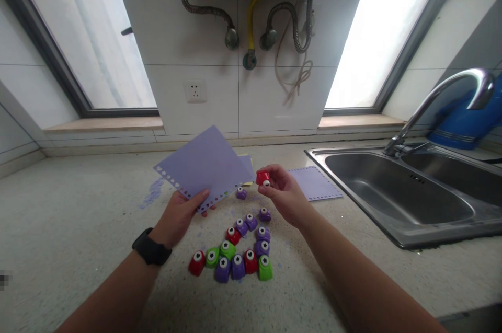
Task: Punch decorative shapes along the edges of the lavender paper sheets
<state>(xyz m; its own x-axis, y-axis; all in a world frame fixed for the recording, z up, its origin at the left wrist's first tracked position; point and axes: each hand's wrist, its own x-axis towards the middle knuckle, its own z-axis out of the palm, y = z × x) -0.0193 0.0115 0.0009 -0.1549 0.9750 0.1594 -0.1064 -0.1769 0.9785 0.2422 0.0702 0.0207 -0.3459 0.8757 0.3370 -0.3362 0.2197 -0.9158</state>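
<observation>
My left hand (184, 218), with a black watch (152, 247) on its wrist, grips a sheet of purple paper (207, 165) near its lower corner. Small shaped holes run along two edges of that sheet. Between thumb and fingers, my right hand (285, 194) holds a red craft punch (263, 178) just right of the paper, apart from it. Below both hands stand several more punches: purple (223, 269), green (265, 267) and red (196, 263), each with a white button bearing a dark shape. A lone purple punch (241, 193) sits under the sheet's right edge.
Another purple sheet (316, 183) with punched edges lies right of my right hand, by the steel sink (396, 239) and faucet (431, 95). Purple paper bits (152, 193) are scattered on the speckled counter (78, 213). Hoses and a yellow pipe (253, 14) hang on the tiled wall.
</observation>
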